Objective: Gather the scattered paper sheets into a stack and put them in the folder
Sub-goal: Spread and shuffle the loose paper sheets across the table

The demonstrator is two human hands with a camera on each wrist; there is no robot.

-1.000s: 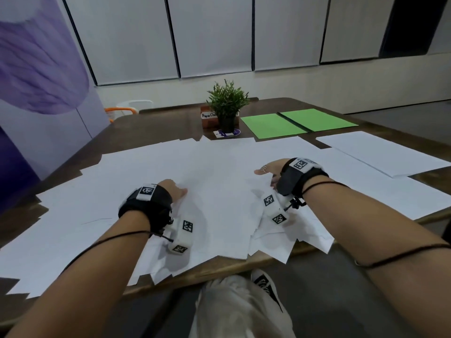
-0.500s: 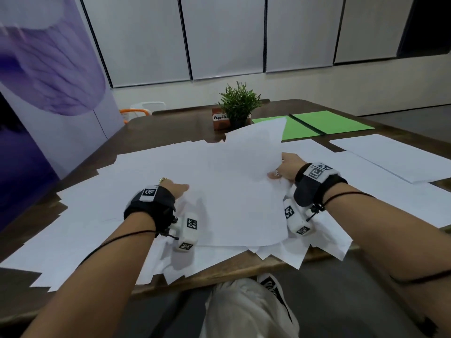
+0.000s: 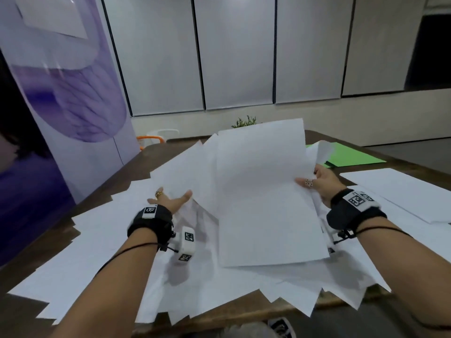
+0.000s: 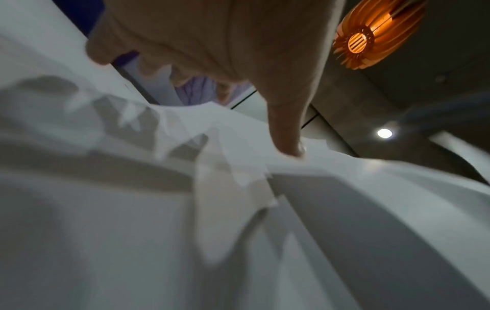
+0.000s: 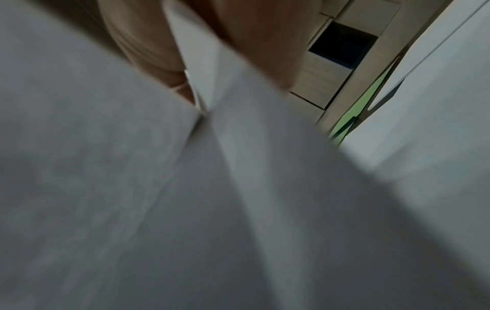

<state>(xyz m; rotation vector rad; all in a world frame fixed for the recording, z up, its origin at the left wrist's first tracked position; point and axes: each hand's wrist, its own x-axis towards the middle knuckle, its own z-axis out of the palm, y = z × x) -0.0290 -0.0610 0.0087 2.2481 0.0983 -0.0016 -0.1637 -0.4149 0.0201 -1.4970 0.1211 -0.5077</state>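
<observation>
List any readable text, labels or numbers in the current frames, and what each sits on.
No readable words or numbers.
Wrist bands on left hand and right hand: square black-and-white marker codes, not text.
Paper sheets: blank.
Green folder: no print visible.

grey wall panels [image 3: 239,52], orange lamp [image 4: 371,35]

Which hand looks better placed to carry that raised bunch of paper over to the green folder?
Probably the right hand. It already pinches the raised sheets at their right edge, and the green folder lies just beyond it. The left hand is open at the sheets' far side, farther from the folder.
</observation>
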